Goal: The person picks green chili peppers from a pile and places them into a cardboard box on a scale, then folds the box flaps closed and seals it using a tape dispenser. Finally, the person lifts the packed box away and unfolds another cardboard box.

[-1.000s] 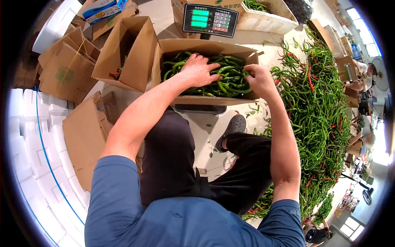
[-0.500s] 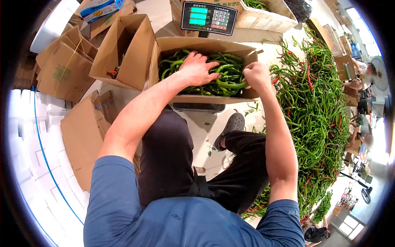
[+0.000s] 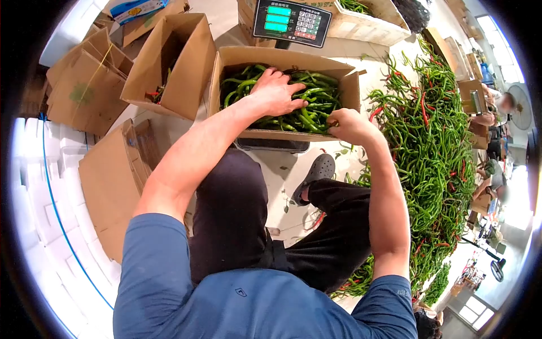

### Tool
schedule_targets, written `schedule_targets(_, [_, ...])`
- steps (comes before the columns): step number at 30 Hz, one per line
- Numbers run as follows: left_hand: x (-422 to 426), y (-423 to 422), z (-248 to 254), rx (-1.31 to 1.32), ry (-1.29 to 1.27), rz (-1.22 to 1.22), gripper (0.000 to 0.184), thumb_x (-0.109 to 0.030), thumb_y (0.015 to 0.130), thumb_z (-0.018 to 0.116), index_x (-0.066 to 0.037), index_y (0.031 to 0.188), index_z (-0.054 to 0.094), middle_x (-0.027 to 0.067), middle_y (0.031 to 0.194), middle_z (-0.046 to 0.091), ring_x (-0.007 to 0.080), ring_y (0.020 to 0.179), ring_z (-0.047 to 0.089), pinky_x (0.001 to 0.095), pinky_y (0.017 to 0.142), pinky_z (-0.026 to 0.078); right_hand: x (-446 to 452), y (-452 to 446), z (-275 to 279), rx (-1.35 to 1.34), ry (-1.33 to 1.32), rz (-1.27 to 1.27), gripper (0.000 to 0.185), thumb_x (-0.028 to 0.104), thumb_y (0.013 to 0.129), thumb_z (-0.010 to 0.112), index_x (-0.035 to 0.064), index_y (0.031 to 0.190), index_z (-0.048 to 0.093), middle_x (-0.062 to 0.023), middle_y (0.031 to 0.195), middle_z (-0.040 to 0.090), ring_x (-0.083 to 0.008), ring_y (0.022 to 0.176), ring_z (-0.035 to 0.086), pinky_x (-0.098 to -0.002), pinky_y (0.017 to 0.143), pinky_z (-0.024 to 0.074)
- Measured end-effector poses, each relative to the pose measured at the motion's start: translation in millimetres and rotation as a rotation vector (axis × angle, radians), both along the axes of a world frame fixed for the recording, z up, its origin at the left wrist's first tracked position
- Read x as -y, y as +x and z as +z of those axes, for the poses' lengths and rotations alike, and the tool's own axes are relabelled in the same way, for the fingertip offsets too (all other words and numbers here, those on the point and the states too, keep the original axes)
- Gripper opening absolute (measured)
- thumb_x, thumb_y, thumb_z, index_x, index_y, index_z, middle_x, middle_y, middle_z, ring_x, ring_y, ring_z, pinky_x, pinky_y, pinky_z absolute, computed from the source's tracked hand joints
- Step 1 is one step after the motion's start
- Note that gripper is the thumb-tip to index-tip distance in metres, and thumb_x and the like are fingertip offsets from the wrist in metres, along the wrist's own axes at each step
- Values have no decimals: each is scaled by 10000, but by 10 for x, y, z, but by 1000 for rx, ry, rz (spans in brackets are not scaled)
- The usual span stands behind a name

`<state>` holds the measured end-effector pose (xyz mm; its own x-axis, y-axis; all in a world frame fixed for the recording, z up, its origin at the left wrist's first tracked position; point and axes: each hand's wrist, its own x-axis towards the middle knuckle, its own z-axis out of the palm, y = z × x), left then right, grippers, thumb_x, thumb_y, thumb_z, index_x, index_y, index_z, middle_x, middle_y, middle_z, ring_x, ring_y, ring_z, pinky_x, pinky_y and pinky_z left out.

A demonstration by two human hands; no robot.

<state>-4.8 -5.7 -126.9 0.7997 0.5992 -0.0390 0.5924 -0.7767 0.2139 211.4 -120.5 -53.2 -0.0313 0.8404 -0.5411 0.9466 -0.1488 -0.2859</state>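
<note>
Peppers (image 3: 324, 93): green, piled inside the open box at the upper centre of the frame.
Box (image 3: 288, 56): brown cardboard, in front of you, with a black platform (image 3: 274, 146) showing just below its near wall.
Your left hand (image 3: 278, 93): laid on the peppers near the middle of the box, fingers spread wide.
Your right hand (image 3: 351, 125): at the box's lower right corner in the frame, fingers curled in narrow; I cannot tell whether they grip a pepper.
Display (image 3: 292, 24): at the top centre, three lit green panels beside a keypad.
Heap (image 3: 435, 164): loose green peppers with some red ones, down the right side of the frame.
Second box (image 3: 189, 70): open, at the upper left, some red peppers inside.
White boxes (image 3: 65, 209): stacked along the left edge, a blue strap across them.
</note>
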Motion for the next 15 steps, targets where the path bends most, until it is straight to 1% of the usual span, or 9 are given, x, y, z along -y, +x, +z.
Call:
schedule_targets(2, [12, -21, 28, -2, 3, -5, 624, -647, 971, 482, -233, 1422, 604, 177, 1280, 648, 349, 1296, 526, 486, 1169, 287, -81, 17, -151, 20, -24, 9, 339, 197, 785, 758, 26, 1076, 735, -198, 988, 734, -358, 954, 708, -420, 858, 560])
schedule_targets(3, [15, -23, 53, -1, -20, 1, 664, -673, 953, 490, -219, 1423, 602, 182, 1338, 620, 352, 1329, 499, 489, 1184, 272, -99, 11, -209, 16, -13, 15, 331, 197, 777, 763, 21, 1055, 733, -203, 977, 732, -360, 949, 707, -424, 850, 560])
schedule_targets(6, [31, -34, 143, -7, -67, -8, 698, -623, 934, 580, -185, 1476, 531, 220, 1481, 505, 379, 1403, 439, 503, 1205, 269, -106, -3, -259, 13, 16, 20, 309, 197, 755, 778, 7, 991, 720, -217, 951, 723, -367, 937, 706, -433, 831, 557])
schedule_targets(9, [61, -59, 145, 283, 29, -54, 798, -593, 890, 661, -190, 1539, 430, 197, 1603, 359, 373, 1477, 352, 506, 1230, 238, -96, -2, -274, 4, 40, 14, 306, 203, 736, 795, -7, 938, 700, -229, 934, 716, -374, 926, 704, -439, 819, 555])
schedule_targets(10, [53, -28, 154, 294, 68, -160, 883, -577, 854, 709, -186, 1568, 369, 163, 1644, 298, 355, 1509, 306, 535, 1238, 212, -95, 6, -282, -11, 50, 6, 314, 205, 729, 801, -12, 930, 695, -232, 929, 714, -377, 921, 704, -441, 814, 556])
schedule_targets(12, [77, 71, 232, 227, 118, -389, 908, -589, 841, 714, -174, 1572, 369, 135, 1658, 284, 339, 1531, 265, 572, 1242, 176, -105, 19, -289, -21, 36, -4, 333, 209, 716, 812, -20, 923, 685, -235, 920, 711, -384, 909, 704, -444, 804, 558])
schedule_targets(13, [88, 155, 224, 176, 65, -443, 922, -602, 839, 707, -177, 1579, 359, 119, 1677, 251, 327, 1553, 215, 591, 1244, 151, -124, 12, -293, -16, 8, -2, 344, 209, 710, 816, -23, 924, 681, -236, 917, 710, -388, 904, 704, -446, 798, 559])
schedule_targets(14, [92, 241, 169, 88, 51, -473, 888, -602, 863, 673, -189, 1583, 358, 115, 1687, 229, 326, 1560, 194, 594, 1243, 152, -148, 9, -312, -9, -18, 5, 355, 210, 704, 821, -26, 926, 676, -237, 913, 709, -392, 899, 704, -447, 793, 559])
schedule_targets(15, [102, 301, 117, -5, 67, -492, 863, -609, 883, 635, -187, 1583, 359, 107, 1691, 222, 325, 1561, 194, 600, 1241, 151, -130, -18, -306, -1, 78, 70, 378, 209, 699, 826, -29, 949, 672, -238, 910, 707, -401, 891, 704, -454, 777, 561])
